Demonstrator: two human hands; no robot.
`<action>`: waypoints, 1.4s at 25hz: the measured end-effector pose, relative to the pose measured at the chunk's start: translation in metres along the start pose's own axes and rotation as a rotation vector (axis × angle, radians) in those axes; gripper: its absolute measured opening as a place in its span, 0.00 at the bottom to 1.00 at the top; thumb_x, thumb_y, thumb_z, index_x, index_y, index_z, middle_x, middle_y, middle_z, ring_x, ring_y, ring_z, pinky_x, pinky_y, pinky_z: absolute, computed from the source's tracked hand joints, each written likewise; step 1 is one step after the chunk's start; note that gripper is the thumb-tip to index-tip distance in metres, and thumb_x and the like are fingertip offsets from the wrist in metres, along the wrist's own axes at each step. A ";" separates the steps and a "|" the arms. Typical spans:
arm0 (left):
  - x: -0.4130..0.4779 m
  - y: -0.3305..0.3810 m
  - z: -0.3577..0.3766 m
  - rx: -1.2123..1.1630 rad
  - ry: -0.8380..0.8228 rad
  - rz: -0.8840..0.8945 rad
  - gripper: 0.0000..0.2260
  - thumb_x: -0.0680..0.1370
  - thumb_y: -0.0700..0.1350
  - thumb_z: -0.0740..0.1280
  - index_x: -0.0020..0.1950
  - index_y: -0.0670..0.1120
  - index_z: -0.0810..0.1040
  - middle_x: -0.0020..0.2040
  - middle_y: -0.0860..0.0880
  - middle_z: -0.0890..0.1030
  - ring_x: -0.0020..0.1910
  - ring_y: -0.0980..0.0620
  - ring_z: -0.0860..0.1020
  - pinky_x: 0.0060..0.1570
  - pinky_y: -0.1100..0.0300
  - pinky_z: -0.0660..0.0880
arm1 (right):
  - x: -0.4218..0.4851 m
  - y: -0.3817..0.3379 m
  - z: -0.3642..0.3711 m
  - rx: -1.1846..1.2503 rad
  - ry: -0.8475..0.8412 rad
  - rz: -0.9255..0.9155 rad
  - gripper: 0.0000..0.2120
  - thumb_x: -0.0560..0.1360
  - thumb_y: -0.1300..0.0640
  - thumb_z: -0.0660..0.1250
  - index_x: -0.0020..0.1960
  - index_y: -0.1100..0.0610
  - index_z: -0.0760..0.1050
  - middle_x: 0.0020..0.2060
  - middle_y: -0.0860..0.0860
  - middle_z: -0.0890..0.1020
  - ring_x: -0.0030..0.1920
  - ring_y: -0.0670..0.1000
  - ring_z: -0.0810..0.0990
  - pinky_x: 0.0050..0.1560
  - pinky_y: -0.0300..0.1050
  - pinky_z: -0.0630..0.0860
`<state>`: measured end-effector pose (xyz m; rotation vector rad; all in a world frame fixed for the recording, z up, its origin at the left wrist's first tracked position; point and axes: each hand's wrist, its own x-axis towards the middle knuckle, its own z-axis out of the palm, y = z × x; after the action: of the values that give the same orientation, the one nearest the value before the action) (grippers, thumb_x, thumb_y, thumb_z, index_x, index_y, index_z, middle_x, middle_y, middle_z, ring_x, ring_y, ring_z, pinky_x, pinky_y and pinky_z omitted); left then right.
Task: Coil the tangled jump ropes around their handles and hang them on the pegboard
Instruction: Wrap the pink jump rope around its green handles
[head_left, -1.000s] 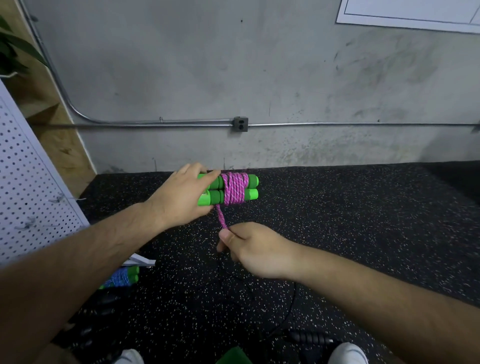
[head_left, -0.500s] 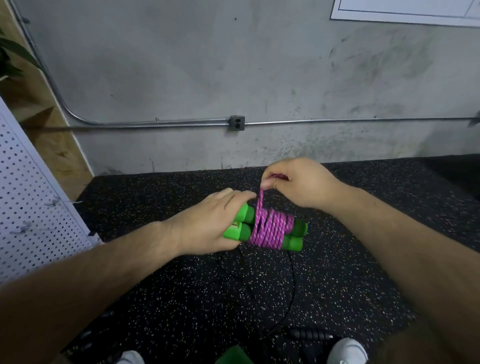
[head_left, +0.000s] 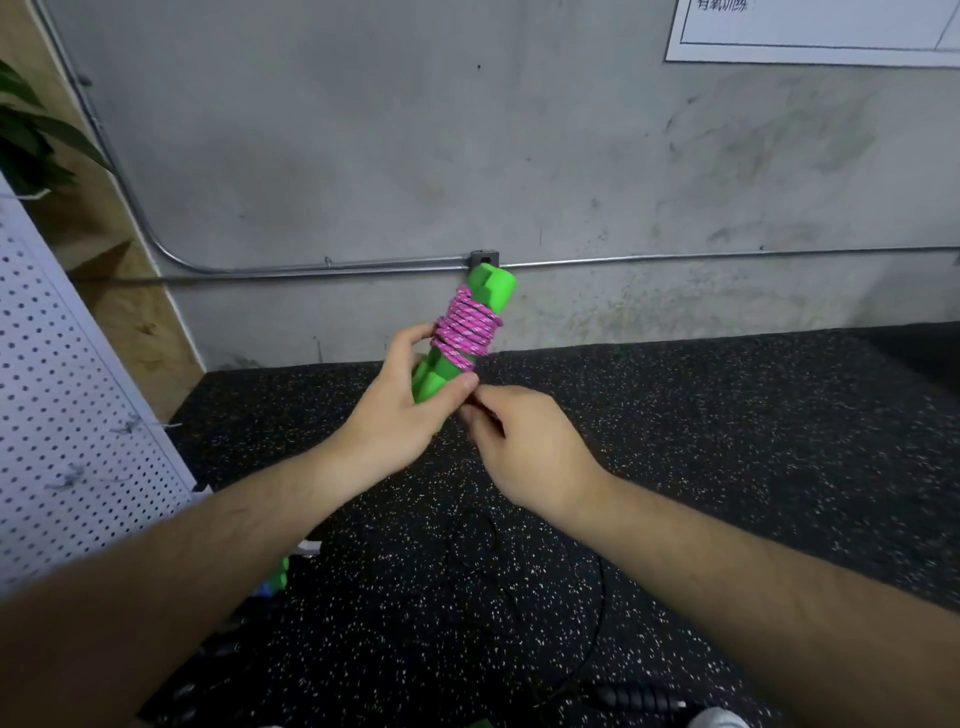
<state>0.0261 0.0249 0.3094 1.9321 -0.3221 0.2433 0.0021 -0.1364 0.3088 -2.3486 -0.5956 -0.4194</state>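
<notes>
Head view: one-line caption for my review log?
Left hand grips green handles wound with pink rope; right hand, fingers curled, at the coil's lower end; pegboard at left.

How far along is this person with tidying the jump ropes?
Done: the pink rope is wound tightly round its paired green handles. In hand: the left hand grips that bundle while the right hand fingers the coil's lower end, probably securing the tail. Left: nothing hangs on the visible part of the pegboard, and a black rope lies loose on the floor, uncoiled.
</notes>
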 end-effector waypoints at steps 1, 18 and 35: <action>0.002 -0.002 -0.001 -0.041 0.014 -0.061 0.26 0.71 0.64 0.72 0.66 0.66 0.67 0.58 0.55 0.81 0.53 0.59 0.81 0.56 0.56 0.77 | -0.001 -0.002 -0.001 0.002 0.066 -0.018 0.07 0.80 0.58 0.65 0.45 0.58 0.78 0.36 0.49 0.78 0.36 0.49 0.73 0.38 0.44 0.66; -0.006 0.035 -0.011 -0.575 -0.029 -0.162 0.19 0.85 0.42 0.59 0.70 0.63 0.72 0.60 0.48 0.83 0.59 0.40 0.81 0.58 0.42 0.76 | 0.013 -0.010 -0.044 0.345 0.309 -0.119 0.06 0.74 0.59 0.75 0.52 0.57 0.85 0.43 0.47 0.85 0.45 0.42 0.82 0.50 0.38 0.78; -0.007 0.035 -0.005 -0.553 -0.038 -0.181 0.24 0.68 0.33 0.69 0.57 0.56 0.75 0.37 0.41 0.81 0.29 0.47 0.78 0.31 0.56 0.76 | 0.005 -0.007 -0.049 -0.065 0.183 -0.148 0.05 0.71 0.54 0.67 0.38 0.55 0.76 0.32 0.47 0.76 0.35 0.50 0.73 0.37 0.48 0.73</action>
<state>0.0076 0.0176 0.3398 1.4083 -0.2092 -0.0061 -0.0044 -0.1632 0.3505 -2.3021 -0.6783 -0.7225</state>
